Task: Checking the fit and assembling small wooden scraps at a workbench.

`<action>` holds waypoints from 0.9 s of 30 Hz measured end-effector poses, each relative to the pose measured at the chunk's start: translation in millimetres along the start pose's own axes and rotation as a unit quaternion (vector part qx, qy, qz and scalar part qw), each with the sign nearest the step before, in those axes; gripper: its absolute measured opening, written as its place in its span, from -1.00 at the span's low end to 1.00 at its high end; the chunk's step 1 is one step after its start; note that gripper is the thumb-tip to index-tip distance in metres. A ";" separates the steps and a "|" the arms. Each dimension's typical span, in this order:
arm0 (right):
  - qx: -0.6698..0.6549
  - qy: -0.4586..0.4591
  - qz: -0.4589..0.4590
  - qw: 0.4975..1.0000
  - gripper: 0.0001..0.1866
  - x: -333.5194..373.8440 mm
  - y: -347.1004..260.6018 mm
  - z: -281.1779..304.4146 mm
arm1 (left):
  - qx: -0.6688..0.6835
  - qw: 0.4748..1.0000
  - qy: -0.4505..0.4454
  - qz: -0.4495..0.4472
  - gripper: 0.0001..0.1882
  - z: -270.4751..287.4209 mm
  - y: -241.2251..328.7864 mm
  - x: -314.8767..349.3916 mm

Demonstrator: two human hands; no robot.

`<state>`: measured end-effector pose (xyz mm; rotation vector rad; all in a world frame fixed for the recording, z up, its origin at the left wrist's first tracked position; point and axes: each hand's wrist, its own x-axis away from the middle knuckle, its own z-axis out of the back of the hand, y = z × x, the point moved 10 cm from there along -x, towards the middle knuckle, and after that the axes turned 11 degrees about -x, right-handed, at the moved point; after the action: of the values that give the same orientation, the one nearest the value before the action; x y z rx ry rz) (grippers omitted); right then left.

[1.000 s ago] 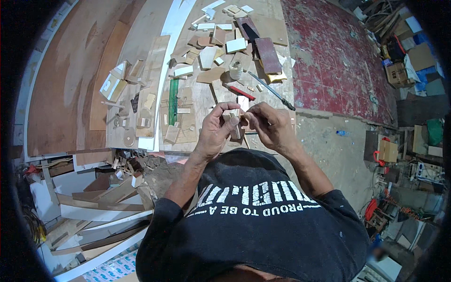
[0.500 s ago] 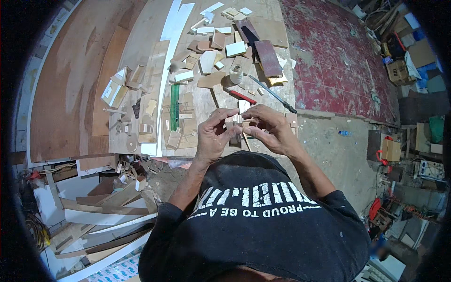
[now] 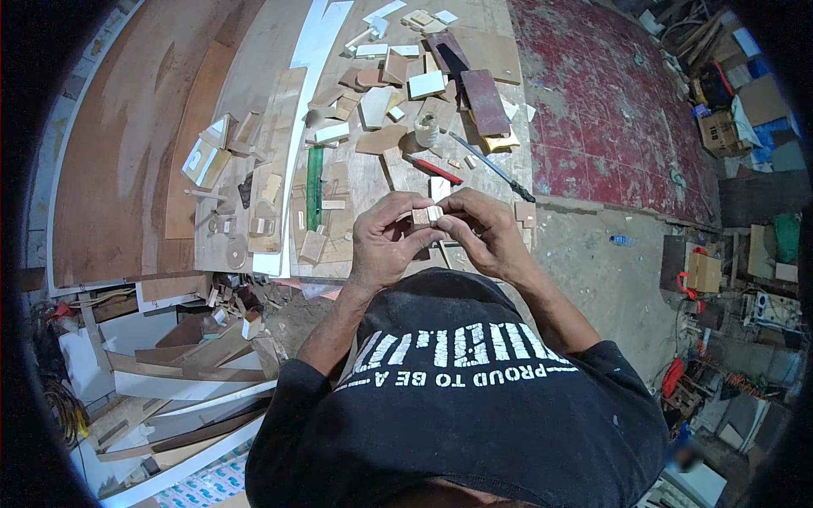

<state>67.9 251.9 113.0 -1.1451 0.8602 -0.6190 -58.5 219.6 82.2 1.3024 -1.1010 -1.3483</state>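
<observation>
Small wooden blocks (image 3: 427, 216), pressed side by side, sit between my hands above the near edge of the wooden table (image 3: 373, 176). My left hand (image 3: 385, 237) pinches them from the left with thumb and fingers. From the right, my right hand (image 3: 484, 230) grips them, its thumb along the near side. Just beyond my fingertips lies a white-faced block (image 3: 439, 188). A red-handled tool (image 3: 434, 170) rests a little farther off, next to a long thin blue tool (image 3: 491, 166). Fingers partly cover the held blocks, so their joint is hard to make out.
Wood offcuts (image 3: 377, 106) crowd the far table around a whitish bottle (image 3: 426, 130). A green strip (image 3: 315, 190) and small wooden assemblies (image 3: 207, 157) lie left. Scrap boards (image 3: 186, 368) pile at lower left. Red-painted flooring (image 3: 610, 118) lies beyond the table's right edge.
The blocks between my fingers have turned, showing a lighter, broader face now. My right fingers have moved slightly inward around them, while both hands stay in nearly the same place.
</observation>
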 end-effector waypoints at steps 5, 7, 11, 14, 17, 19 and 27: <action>0.004 0.017 0.031 0.999 -0.79 2.4 -0.9 4.1 | -0.012 0.999 -0.027 0.018 -0.61 -4.2 2.0 -2.2; -0.001 0.012 0.023 1.000 -0.79 2.0 -6.7 3.3 | 0.024 0.999 -0.026 0.028 -0.62 -3.2 -1.1 -0.8; 0.002 -0.014 0.009 1.000 -0.77 0.3 -13.5 2.8 | 0.023 0.999 -0.026 0.025 -0.63 1.7 -2.8 1.5; -0.007 -0.025 0.012 1.000 -0.77 2.1 -11.5 2.9 | 0.022 0.999 -0.021 0.033 -0.64 3.7 -4.0 3.0; -0.020 -0.027 0.005 0.999 -0.75 2.6 -11.2 2.0 | 0.023 0.998 -0.009 0.059 -0.62 4.1 -5.0 5.1; -0.037 -0.019 -0.004 0.999 -0.73 3.1 -8.1 2.2 | 0.039 0.997 0.004 0.065 -0.62 4.8 -7.8 6.1; -0.082 0.012 -0.065 0.994 -0.69 9.7 6.4 13.7 | 0.022 0.997 0.038 0.071 -0.69 19.7 -15.4 8.5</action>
<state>84.6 253.3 106.6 -1.3529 0.8737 -0.6786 -78.8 213.8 66.3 1.2707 -1.1538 -1.1673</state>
